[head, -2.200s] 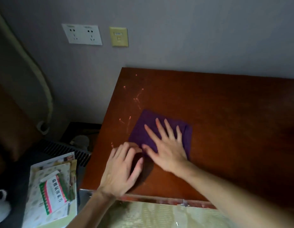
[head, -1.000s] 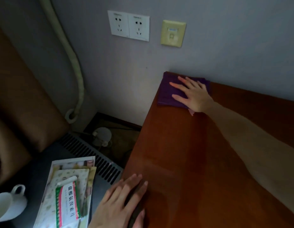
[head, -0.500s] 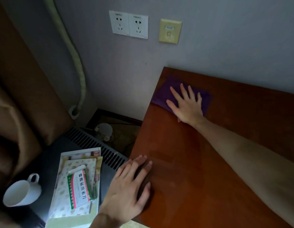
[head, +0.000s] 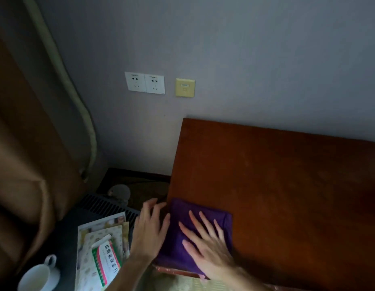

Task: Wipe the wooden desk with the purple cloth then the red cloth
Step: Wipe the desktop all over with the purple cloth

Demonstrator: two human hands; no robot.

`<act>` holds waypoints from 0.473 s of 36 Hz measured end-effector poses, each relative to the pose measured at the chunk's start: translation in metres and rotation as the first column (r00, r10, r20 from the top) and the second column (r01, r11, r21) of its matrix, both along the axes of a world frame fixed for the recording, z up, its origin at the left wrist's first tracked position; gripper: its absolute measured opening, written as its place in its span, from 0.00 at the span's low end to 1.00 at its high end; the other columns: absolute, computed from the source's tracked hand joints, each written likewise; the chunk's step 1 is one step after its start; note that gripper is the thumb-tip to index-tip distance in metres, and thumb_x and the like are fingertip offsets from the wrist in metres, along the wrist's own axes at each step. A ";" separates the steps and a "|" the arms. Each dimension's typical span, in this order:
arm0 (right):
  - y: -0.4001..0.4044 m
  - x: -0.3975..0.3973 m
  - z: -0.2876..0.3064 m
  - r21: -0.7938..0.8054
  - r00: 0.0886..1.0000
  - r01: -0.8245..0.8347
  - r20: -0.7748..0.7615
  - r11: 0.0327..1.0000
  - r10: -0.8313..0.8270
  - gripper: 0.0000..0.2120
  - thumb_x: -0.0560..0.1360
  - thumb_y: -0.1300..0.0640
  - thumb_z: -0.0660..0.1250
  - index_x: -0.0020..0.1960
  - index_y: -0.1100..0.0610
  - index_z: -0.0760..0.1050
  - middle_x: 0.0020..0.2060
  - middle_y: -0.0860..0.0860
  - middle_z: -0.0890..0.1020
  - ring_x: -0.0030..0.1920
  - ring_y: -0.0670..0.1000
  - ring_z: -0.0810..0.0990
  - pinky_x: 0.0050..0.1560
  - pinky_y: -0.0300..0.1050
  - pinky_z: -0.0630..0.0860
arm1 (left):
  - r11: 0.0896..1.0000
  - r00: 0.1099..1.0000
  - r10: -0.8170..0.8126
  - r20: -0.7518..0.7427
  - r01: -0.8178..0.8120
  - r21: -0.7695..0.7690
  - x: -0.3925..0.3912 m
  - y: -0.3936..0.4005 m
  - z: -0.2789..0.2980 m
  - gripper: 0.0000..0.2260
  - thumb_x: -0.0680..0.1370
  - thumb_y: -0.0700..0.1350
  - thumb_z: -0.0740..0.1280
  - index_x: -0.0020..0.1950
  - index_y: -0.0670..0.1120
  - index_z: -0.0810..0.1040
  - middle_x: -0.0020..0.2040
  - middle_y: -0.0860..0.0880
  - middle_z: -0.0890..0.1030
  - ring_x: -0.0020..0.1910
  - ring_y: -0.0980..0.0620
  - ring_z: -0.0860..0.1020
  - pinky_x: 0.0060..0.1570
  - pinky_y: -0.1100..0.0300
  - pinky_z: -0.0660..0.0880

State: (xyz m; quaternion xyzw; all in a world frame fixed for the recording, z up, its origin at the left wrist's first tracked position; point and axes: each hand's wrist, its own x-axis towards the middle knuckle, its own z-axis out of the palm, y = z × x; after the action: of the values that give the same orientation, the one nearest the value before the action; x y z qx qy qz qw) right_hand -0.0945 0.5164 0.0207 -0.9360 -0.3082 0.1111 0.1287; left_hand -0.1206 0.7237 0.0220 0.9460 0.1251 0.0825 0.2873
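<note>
The purple cloth (head: 182,232) lies flat on the near left corner of the reddish-brown wooden desk (head: 287,185). My right hand (head: 205,246) presses flat on the cloth with fingers spread. My left hand (head: 149,229) rests flat at the desk's left edge, beside the cloth, fingers apart and holding nothing. No red cloth is in view.
The desk stands against a grey wall with two white sockets (head: 144,82) and a yellow plate (head: 184,87). Left of the desk, lower down, lie papers and a medicine box (head: 106,261), a white cup (head: 38,278), a black grille (head: 106,205) and a brown curtain (head: 18,154).
My right hand has dragged the purple cloth from the desk's far left corner back along the left edge to the near corner. My left hand now lies beside the cloth.
</note>
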 end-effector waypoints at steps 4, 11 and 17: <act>-0.008 0.044 0.033 0.088 0.977 0.203 -0.087 0.975 -0.196 0.33 0.78 0.27 0.40 0.79 0.35 0.58 0.79 0.39 0.62 0.77 0.45 0.63 0.72 0.47 0.60 | 0.975 0.977 -0.179 -0.119 0.193 0.112 0.038 0.008 0.019 0.29 0.79 0.63 0.51 0.72 0.50 0.74 0.70 0.48 0.72 0.66 0.47 0.74 0.60 0.48 0.73; -0.030 0.065 0.028 -0.101 0.948 0.297 -0.088 0.949 -0.306 0.28 0.79 0.35 0.64 0.74 0.47 0.69 0.65 0.47 0.75 0.66 0.52 0.75 0.63 0.50 0.73 | 0.855 0.856 -0.370 -0.361 0.466 0.227 0.076 -0.012 0.022 0.26 0.82 0.56 0.62 0.78 0.49 0.63 0.72 0.48 0.66 0.70 0.47 0.67 0.67 0.54 0.66; -0.032 0.064 0.032 -0.154 0.968 0.226 -0.072 0.962 -0.239 0.18 0.81 0.38 0.63 0.65 0.47 0.73 0.61 0.48 0.74 0.62 0.53 0.73 0.60 0.48 0.69 | 0.796 0.827 -0.431 -0.361 0.537 0.281 0.081 -0.010 0.029 0.12 0.82 0.48 0.65 0.64 0.46 0.75 0.65 0.46 0.67 0.62 0.47 0.68 0.60 0.56 0.69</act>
State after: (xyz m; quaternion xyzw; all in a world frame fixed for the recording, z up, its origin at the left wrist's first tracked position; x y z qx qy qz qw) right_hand -0.0309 0.4842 0.0524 -0.9665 -0.1813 0.1595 0.0865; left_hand -0.0392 0.7142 0.0515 0.9845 -0.1021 -0.1063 0.0946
